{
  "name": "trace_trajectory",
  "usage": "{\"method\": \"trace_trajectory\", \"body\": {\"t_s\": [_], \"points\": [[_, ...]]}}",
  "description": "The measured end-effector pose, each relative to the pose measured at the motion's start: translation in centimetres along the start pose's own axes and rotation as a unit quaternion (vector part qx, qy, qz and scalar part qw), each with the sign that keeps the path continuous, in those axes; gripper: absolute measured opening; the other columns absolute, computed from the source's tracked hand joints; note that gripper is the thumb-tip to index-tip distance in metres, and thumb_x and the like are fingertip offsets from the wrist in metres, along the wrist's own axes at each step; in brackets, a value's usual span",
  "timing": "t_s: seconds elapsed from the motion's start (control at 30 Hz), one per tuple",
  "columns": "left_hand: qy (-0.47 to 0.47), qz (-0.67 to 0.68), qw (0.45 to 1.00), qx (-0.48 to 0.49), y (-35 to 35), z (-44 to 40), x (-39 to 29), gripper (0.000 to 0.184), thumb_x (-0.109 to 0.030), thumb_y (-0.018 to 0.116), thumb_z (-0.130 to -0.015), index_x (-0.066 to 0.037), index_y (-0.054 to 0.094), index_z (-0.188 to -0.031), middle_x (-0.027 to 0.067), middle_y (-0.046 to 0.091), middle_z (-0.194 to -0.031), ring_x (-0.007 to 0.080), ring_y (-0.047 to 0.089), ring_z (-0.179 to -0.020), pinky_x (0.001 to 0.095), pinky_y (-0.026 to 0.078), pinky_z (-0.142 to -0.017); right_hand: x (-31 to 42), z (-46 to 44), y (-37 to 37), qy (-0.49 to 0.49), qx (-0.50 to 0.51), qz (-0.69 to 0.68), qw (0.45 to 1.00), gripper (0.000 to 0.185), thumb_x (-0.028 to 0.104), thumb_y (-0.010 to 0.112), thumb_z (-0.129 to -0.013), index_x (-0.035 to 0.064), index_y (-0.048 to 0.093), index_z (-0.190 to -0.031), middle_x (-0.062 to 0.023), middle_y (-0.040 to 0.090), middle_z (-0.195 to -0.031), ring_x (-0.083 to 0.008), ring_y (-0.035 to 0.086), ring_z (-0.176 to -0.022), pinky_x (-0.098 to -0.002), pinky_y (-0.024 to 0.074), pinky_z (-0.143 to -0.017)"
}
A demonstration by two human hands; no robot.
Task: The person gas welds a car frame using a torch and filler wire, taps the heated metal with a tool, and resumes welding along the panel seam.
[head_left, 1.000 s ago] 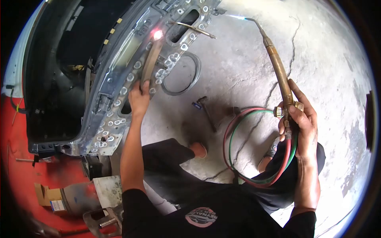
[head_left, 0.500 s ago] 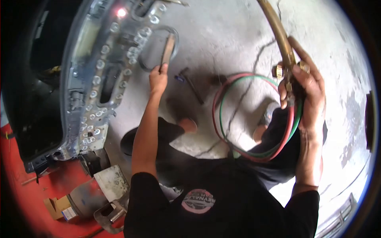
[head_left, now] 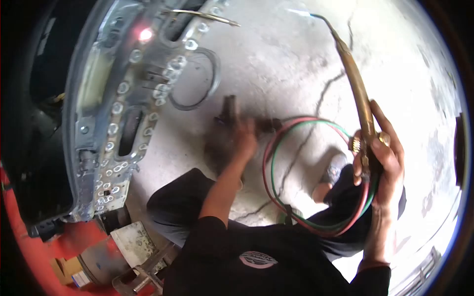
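My right hand (head_left: 387,160) is closed around the brass body of a gas torch (head_left: 359,89), whose curved tip points up and away with a small flame. Red and green hoses (head_left: 269,172) run from the torch's lower end and loop beside my leg. My left hand (head_left: 246,140) is low over the floor between my feet, smeared by motion. Close to its fingers is a blurred dark object (head_left: 229,108); whether the hand grips it, I cannot tell. A red-glowing spot (head_left: 145,34) marks the metal car panel (head_left: 112,129) at left.
A slender metal tool (head_left: 202,17) juts from the panel's upper part. A coil of wire (head_left: 217,74) lies on the concrete floor beside the panel. At lower left are a clamp (head_left: 143,278), a cardboard box (head_left: 64,271) and a red surface (head_left: 29,251).
My left hand has moved right and down from the panel to the floor; the flat bar it held is not clearly visible now. The torch has shifted lower, bringing its flame into view.
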State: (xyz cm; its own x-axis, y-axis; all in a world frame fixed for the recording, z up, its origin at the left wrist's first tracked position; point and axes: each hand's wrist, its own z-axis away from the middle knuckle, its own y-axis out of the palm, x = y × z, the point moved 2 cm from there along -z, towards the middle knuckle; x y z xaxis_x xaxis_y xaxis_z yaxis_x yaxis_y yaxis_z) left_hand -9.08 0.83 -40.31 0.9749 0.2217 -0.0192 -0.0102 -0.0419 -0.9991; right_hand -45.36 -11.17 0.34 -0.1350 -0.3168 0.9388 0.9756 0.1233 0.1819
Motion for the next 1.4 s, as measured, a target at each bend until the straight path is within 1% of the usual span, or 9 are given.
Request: {"method": "trace_trajectory", "body": {"t_s": [0.03, 0.4, 0.5, 0.6, 0.7, 0.77, 0.83, 1.13, 1.4], "points": [[0.044, 0.07, 0.985, 0.15, 1.8, 0.2, -1.8, 0.073, -0.015, 0.067, -0.094, -0.012, 0.041, -0.162, 0.0387, 0.041, -0.158, 0.0516, 0.053, -0.135, 0.0573, 0.049, -0.108, -0.1, -0.1, 0.2, 0.001, 0.009, -0.012, 1.0, 0.086, 0.031, 0.063, -0.095, -0.0122, 0.031, -0.163, -0.0172, 0.071, -0.089, -0.0118, 0.062, -0.051, -0.0217, 0.0504, -0.043], [-0.045, 0.162, 0.958, 0.231, -1.5, -0.3, -6.7, 0.069, -0.006, 0.057, -0.095, -0.014, 0.044, -0.162, 0.0282, 0.062, -0.125, 0.0473, 0.065, -0.113, 0.0569, 0.054, -0.096, -0.5, 0.1, 0.1, 0.034, 0.048, -0.048, 0.997, 0.078, 0.022, 0.062, -0.094, -0.0069, 0.037, -0.162, -0.0175, 0.072, -0.096, -0.0164, 0.066, -0.06, -0.0272, 0.055, -0.048], [-0.075, 0.22, 0.961, 0.152, -3.4, -0.3, -6.8, 0.057, -0.007, 0.053, -0.098, -0.011, 0.049, -0.155, 0.0281, 0.064, -0.122, 0.0468, 0.065, -0.112, 0.0584, 0.052, -0.097, -0.3, 0.6, 0.5, 0.022, 0.037, -0.054, 0.998, 0.075, 0.017, 0.057, -0.098, -0.0093, 0.031, -0.163, -0.0193, 0.07, -0.09, -0.0159, 0.064, -0.054, -0.0248, 0.0535, -0.043], [-0.016, 0.353, 0.924, -0.147, -3.1, 0.2, -5.6, 0.039, -0.011, 0.052, -0.103, -0.008, 0.057, -0.141, 0.0284, 0.068, -0.114, 0.049, 0.066, -0.107, 0.0564, 0.053, -0.093, -0.3, 1.1, 0.5, 0.013, 0.051, -0.049, 0.997, 0.072, 0.017, 0.057, -0.099, -0.0083, 0.033, -0.162, -0.0185, 0.071, -0.091, -0.0153, 0.064, -0.054, -0.0246, 0.0521, -0.043], [-0.126, 0.475, 0.871, -0.018, -6.6, -1.3, -4.1, 0.028, -0.022, 0.054, -0.109, -0.007, 0.06, -0.131, 0.0252, 0.07, -0.1, 0.0488, 0.068, -0.099, 0.0539, 0.055, -0.089, -0.6, 1.3, 0.6, 0.006, 0.061, -0.051, 0.997, 0.069, 0.019, 0.058, -0.102, -0.0074, 0.035, -0.162, -0.0177, 0.072, -0.093, -0.0146, 0.063, -0.054, -0.0252, 0.0507, -0.043], [-0.252, 0.587, 0.769, 0.012, -10.4, -2.6, -4.3, 0.037, -0.045, 0.053, -0.113, -0.01, 0.063, -0.115, 0.0095, 0.068, -0.076, 0.0206, 0.064, -0.056, 0.037, 0.053, -0.051, -0.4, 1.5, 0.3, 0.021, 0.083, -0.035, 0.996, 0.07, 0.02, 0.06, -0.099, -0.0046, 0.039, -0.161, -0.0171, 0.07, -0.097, -0.0184, 0.064, -0.064, -0.0314, 0.0535, -0.052], [-0.292, 0.675, 0.677, 0.024, -15.9, -3.2, -5.0, 0.037, -0.049, 0.057, -0.111, -0.012, 0.062, -0.109, 0.0043, 0.068, -0.074, 0.0116, 0.057, -0.049, 0.0278, 0.043, -0.042, -0.6, 1.7, 0.4, 0.005, 0.101, -0.036, 0.994, 0.075, 0.02, 0.062, -0.097, -0.0075, 0.036, -0.162, -0.0176, 0.071, -0.098, -0.0194, 0.064, -0.064, -0.0325, 0.0546, -0.053], [0.009, 0.638, 0.762, -0.111, -34.0, -3.9, -3.3, 0.022, -0.022, 0.067, -0.109, -0.003, 0.074, -0.115, 0.0011, 0.072, -0.092, 0.0072, 0.064, -0.085, 0.0254, 0.052, -0.078, -2.4, 1.5, 2.1, -0.056, 0.141, 0.001, 0.988, 0.077, 0.022, 0.06, -0.097, -0.0105, 0.034, -0.162, -0.0186, 0.071, -0.094, -0.0197, 0.065, -0.061, -0.0326, 0.0549, -0.051], [0.108, 0.37, 0.877, -0.287, -43.1, -8.5, -1.6, 0.032, -0.013, 0.062, -0.107, 0.001, 0.066, -0.135, 0.024, 0.071, -0.126, 0.0394, 0.068, -0.117, 0.0449, 0.051, -0.103, 1.5, 0.3, 7.3, -0.145, 0.137, -0.026, 0.979, 0.077, 0.025, 0.065, -0.099, -0.0131, 0.037, -0.159, -0.0147, 0.066, -0.093, -0.02, 0.065, -0.059, -0.0327, 0.0545, -0.05]]}}
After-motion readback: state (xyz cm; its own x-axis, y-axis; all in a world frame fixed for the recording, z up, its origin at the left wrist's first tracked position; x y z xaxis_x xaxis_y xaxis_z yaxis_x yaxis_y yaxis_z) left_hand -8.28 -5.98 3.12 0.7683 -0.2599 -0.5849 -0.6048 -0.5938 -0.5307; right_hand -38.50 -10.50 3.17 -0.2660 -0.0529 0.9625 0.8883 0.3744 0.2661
